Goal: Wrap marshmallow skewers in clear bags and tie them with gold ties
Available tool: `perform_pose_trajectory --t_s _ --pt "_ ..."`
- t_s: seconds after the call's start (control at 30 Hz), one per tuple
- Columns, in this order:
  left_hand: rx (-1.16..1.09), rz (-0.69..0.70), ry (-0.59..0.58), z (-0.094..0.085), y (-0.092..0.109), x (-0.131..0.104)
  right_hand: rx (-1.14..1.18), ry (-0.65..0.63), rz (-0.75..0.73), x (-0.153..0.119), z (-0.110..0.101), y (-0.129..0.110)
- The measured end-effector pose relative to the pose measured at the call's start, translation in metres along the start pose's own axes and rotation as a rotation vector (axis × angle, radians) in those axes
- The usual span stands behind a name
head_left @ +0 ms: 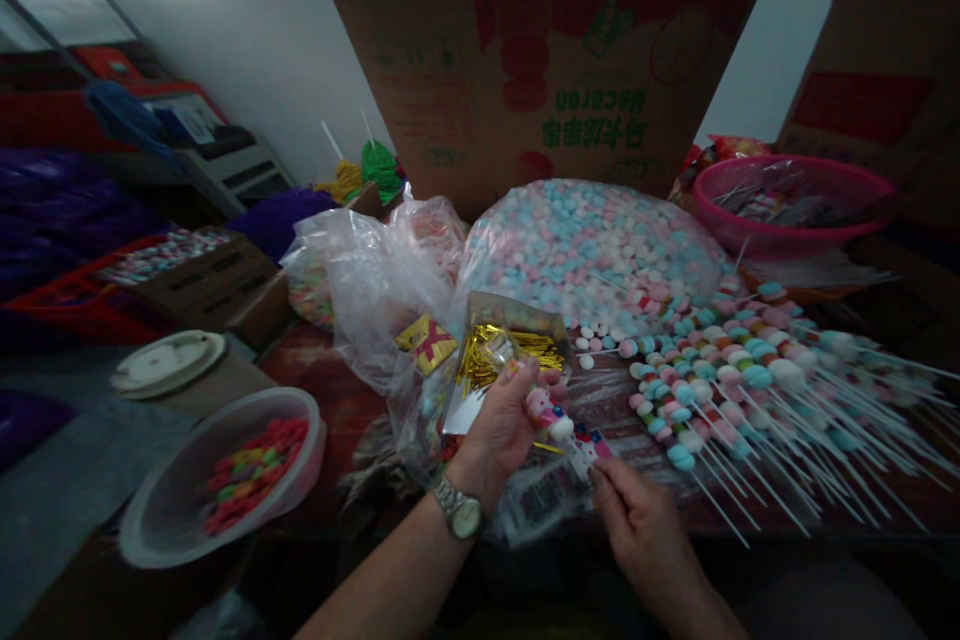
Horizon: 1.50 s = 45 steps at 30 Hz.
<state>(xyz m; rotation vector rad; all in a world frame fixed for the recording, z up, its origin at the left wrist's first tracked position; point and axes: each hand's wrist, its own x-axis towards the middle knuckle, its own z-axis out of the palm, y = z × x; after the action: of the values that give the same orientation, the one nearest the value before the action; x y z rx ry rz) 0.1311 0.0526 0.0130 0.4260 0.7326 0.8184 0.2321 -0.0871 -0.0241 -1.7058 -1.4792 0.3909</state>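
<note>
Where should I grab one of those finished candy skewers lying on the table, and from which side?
Probably by the bare white stick end, coming from the near edge. The candy skewers lie fanned with candy heads toward the big bag of pastel candies and thin sticks pointing at the person, beside the right hand. The sticks are free of candy there, though they overlap, so pick a top one.

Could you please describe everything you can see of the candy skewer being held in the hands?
The candy skewer is a short stick carrying pink and white marshmallow-like pieces, apparently sleeved in a clear printed wrapper. It lies tilted above the table edge. The left hand grips its upper end; the right hand pinches the wrapper's lower end.
</note>
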Motion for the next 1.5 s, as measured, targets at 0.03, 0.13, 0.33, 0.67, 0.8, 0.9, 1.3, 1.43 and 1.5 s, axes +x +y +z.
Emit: perform_pose_trajectory --t_s 0.03,0.13,0.33,0.67,0.8,0.9,1.3,1.43,1.5 --pt "-0.009 0.036 0.036 0.002 0.008 0.003 -0.052 0.017 -0.048 -0.003 0.000 0.001" --pt "-0.091 0.097 0.154 0.007 0.023 0.009 -0.228 0.074 -0.188 -0.008 0.001 0.003" --pt "-0.180 -0.027 0.151 0.007 0.010 0.003 -0.370 0.180 -0.331 -0.009 0.005 0.004" --pt "-0.135 0.031 0.008 0.015 -0.003 -0.008 0.383 -0.157 0.250 -0.004 0.001 -0.015" --pt "-0.118 -0.103 -0.077 0.016 -0.027 -0.020 0.470 -0.099 0.294 0.000 0.010 -0.021" --pt "-0.077 -0.179 -0.068 0.009 -0.025 -0.019 0.299 0.002 0.198 0.001 0.006 -0.015" --pt "0.186 -0.073 0.021 0.014 -0.059 -0.023 -0.226 0.181 -0.097 0.012 0.031 -0.010" --pt "0.508 -0.003 -0.099 0.003 -0.054 -0.034 -0.102 0.130 -0.031 0.018 0.029 -0.009" --pt "0.686 0.058 -0.197 0.000 -0.034 -0.047 -0.004 0.069 0.014 0.022 0.020 -0.007"
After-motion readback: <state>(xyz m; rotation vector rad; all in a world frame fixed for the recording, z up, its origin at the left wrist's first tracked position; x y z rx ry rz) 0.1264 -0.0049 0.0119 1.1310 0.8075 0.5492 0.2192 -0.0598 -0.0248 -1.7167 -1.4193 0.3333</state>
